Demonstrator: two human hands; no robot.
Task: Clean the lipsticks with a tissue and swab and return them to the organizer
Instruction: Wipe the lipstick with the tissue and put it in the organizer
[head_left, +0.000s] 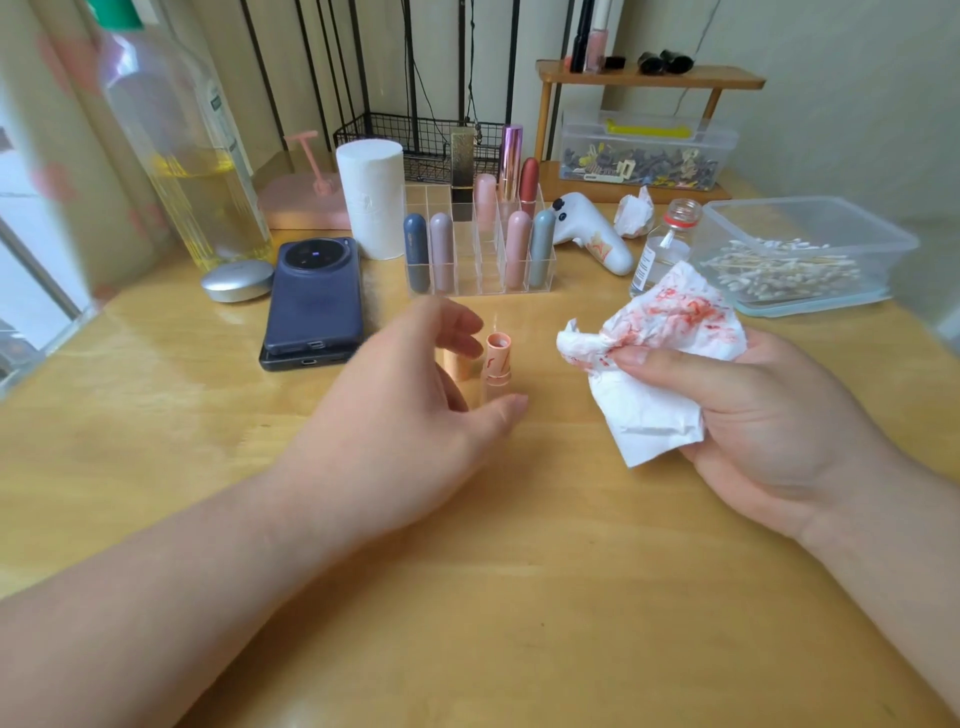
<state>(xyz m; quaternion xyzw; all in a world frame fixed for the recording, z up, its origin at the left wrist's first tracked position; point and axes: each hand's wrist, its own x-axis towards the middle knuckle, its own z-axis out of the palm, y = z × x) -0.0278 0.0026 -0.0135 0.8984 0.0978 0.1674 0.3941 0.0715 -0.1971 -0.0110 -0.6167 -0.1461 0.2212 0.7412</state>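
**Uncapped lipstick loose between two hands: hazards, listed left to right**

1. Stacked phones (313, 301). Lying on the counter (467, 597), left of the work. A tube toppled that way could roll against them and leave pigment.

2. Left hand (410, 395). Fingers apart and loosely curved about the lipstick, not closed on it. Whether the thumb touches the base cannot be told. A sideways brush in place of a clean pinch would likely tip the narrow tube.

3. Cap (457, 368). Peach, upright, half hidden behind the left fingers, just beside the tube. The same reach could knock it over.

4. Lipstick (497, 371). Uncapped, upright on the counter between the hands, in front of the organizer (478, 270) and not yet in it. Red streaks show on the barrel, and capping now would probably trap them.

5. Stained tissue (660, 343). Upper part heavily reddened, lower part white. Wiping with the red part would likely smear colour back on.

6. Right hand (769, 415). Thumb and fingers pinch the stained tissue, well apart from the tube.

7. Glass bottle (667, 244). Appears uncapped, with a swab standing in it, just behind the tissue. A careless backward reach might upset and spill it.
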